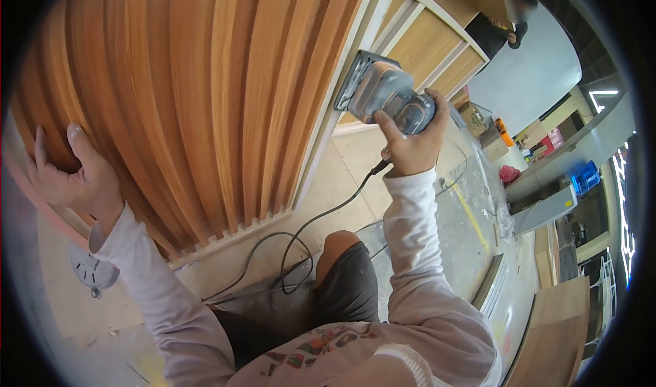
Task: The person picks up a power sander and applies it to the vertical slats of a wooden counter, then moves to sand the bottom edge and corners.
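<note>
My right hand (417, 134) is wrapped round the body of a dusty electric sander (384, 89). The sander's flat pad lies against the pale edge strip (350, 62) of a fluted wooden panel (225, 100). A black power cord (335, 199) runs down from the sander and loops near my knee. On the panel's left side, my left hand (76, 178) rests at its edge with thumb and fingers spread, touching the brown slats. It holds no tool.
A round grey metal object (92, 271) with slots lies below my left wrist. Behind the sander stands a framed plywood piece (427, 42). Another person (495, 31) is at the upper right by a large pale sheet (529, 69). Boards (557, 329) lean at the lower right.
</note>
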`<state>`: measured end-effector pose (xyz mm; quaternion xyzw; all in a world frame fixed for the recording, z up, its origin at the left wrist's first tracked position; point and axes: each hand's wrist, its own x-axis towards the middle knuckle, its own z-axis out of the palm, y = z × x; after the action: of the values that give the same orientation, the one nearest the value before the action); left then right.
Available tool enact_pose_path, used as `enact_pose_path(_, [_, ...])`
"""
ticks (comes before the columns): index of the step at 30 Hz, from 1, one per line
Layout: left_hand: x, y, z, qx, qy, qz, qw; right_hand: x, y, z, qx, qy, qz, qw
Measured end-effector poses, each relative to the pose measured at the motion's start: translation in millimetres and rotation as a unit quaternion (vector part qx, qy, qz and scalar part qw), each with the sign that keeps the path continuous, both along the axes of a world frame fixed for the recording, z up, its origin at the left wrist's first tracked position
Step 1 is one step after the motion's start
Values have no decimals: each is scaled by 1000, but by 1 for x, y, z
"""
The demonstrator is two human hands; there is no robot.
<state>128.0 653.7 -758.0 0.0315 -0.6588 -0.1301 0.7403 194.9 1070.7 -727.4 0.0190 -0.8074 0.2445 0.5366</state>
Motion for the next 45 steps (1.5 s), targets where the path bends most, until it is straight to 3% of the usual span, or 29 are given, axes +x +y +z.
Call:
enact_pose_path(5, [27,68,27,40,34,-50,997,-2,1,-14,-39,14,14,999])
enact_pose_path(6, [26,84,18,-25,36,-46,998,-4,1,-9,-42,12,18,999])
enact_pose_path(7, [27,117,10,15,42,-266,963,-5,0,-4,-26,22,9,999])
enact_pose_path(8, [45,139,19,-70,-46,-340,937,-8,0,3,-11,34,1,999])
enact_pose_path(10, [59,198,13,-77,-106,-498,857,-15,1,18,-24,50,30,998])
enact_pose_path(11, [72,224,14,-26,-172,-588,790,-18,1,28,-16,53,35,998])
enact_pose_path(13, [82,268,10,124,-296,-760,566,-16,3,47,-8,51,50,997])
enact_pose_path(14, [87,284,13,131,-295,-755,570,-13,7,50,-7,47,58,997])
enact_pose_path(16, [92,309,19,343,-375,-822,256,-10,22,56,152,90,57,983])
enact_pose_path(17, [89,319,22,351,-368,-819,265,-4,28,55,171,87,72,979])
enact_pose_path(19, [81,336,25,427,-369,-823,64,10,31,48,214,70,87,970])
enact_pose_path(20, [77,340,25,433,-364,-822,70,16,34,45,256,55,87,961])
enact_pose_path(22, [71,348,24,501,-282,-812,-102,20,44,36,291,61,103,949])
enact_pose_path(24, [67,356,18,509,-245,-817,-115,20,53,34,382,23,105,918])
enact_pose_path(26, [64,360,16,514,-233,-820,-92,18,52,36,385,28,116,915])
enact_pose_path(28, [60,361,18,514,-228,-824,-69,24,42,47,313,-66,85,944])
enact_pose_path(30, [57,358,23,513,-228,-826,-51,15,39,59,325,-51,106,938])
enact_pose_path(37, [45,356,29,504,-200,-837,-74,0,45,61,379,-28,115,918])
enact_pose_path(39, [41,356,34,495,-181,-849,-27,-9,45,63,377,-1,125,918])
enact_pose_path(45, [27,354,48,488,-190,-851,16,-15,39,84,353,0,161,922])
